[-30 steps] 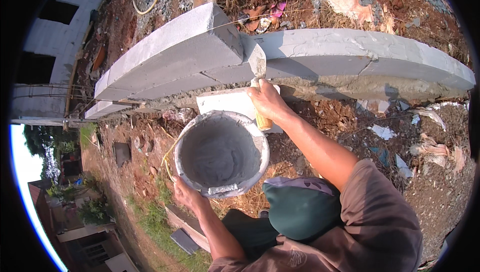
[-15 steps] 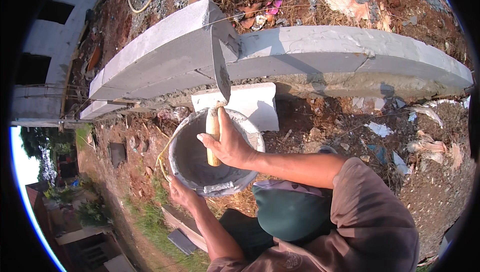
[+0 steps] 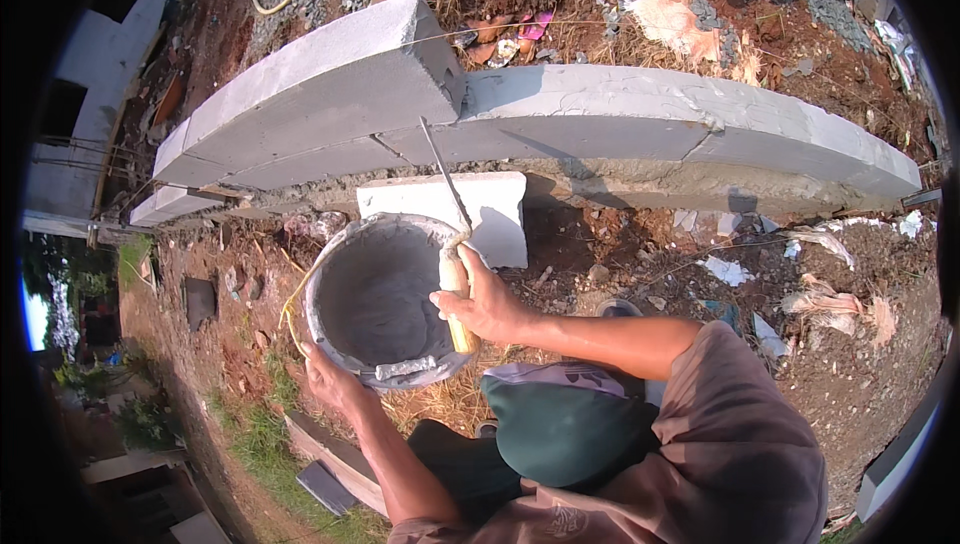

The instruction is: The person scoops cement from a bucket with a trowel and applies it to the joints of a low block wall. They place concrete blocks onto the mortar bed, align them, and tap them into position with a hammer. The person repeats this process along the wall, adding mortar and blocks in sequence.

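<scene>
My right hand is closed round the wooden handle of a trowel, over the right side of a round bucket. The trowel's blade shows nearly edge-on and points up past the bucket toward the block wall. Grey wet mortar coats the bucket's inside and bottom. My left hand grips the bucket's near-left rim, by a yellow cord tied there; its fingertips are partly hidden.
A low wall of pale grey blocks runs across in front, with a raised block at left. A white slab leans at its foot behind the bucket. Rubble and scraps litter the soil at right. A thin string crosses above the wall.
My right hand and the trowel have moved right across the bucket, and the blade has turned from broad face to nearly edge-on. My left hand stays on the bucket. The view has shifted slightly.
</scene>
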Demonstrator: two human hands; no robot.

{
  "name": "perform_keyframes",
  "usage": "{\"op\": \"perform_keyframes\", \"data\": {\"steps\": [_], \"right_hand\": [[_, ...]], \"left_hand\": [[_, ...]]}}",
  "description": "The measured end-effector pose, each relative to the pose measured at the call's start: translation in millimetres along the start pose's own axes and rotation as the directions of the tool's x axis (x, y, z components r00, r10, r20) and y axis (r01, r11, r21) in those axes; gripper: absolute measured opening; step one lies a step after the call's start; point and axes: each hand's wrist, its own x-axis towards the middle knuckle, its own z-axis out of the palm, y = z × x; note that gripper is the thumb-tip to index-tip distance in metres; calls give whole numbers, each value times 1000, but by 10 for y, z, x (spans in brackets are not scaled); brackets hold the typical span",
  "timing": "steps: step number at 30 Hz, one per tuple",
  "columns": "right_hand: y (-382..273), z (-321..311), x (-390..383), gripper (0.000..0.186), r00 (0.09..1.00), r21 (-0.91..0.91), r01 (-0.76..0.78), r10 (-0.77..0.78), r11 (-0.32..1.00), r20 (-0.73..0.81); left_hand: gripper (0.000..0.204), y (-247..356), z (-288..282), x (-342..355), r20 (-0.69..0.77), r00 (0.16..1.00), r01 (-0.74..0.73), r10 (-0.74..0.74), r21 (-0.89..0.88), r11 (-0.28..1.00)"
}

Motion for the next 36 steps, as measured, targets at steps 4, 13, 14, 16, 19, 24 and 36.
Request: {"op": "perform_keyframes", "data": {"steps": [4, 13, 14, 16, 19, 24, 36], "right_hand": [[-219, -793, -362, 54, 992, -619, -90, 127, 780, 15], [15, -533, 327, 25, 940, -953, 274, 246, -126, 238], [86, -484, 328, 25, 932, -939, 298, 265, -172, 247], [-19, -389, 247, 29, 864, -928, 363, 405, -89, 299], [-328, -460, 159, 29, 713, -901, 430, 589, 60, 380], [-526, -911, -71, 37, 618, -772, -238, 705, 589, 347], [-1403, -1862, -378, 28, 957, -622, -278, 152, 732, -248]], "left_hand": [[43, 17, 106, -69, 17, 999, -38, 37, 47, 998], [40, -45, 466, -401, 288, 934, -249, 212, 100, 963], [40, -30, 498, -434, 307, 919, -298, 247, 132, 945], [40, -22, 444, -434, 300, 916, -319, 267, 137, 938], [40, -42, 463, -392, 293, 931, -235, 217, 30, 971], [38, 45, 540, -431, 311, 938, -158, 154, -10, 987], [35, -125, 601, -223, 240, 970, -6, 30, -103, 995]]}}
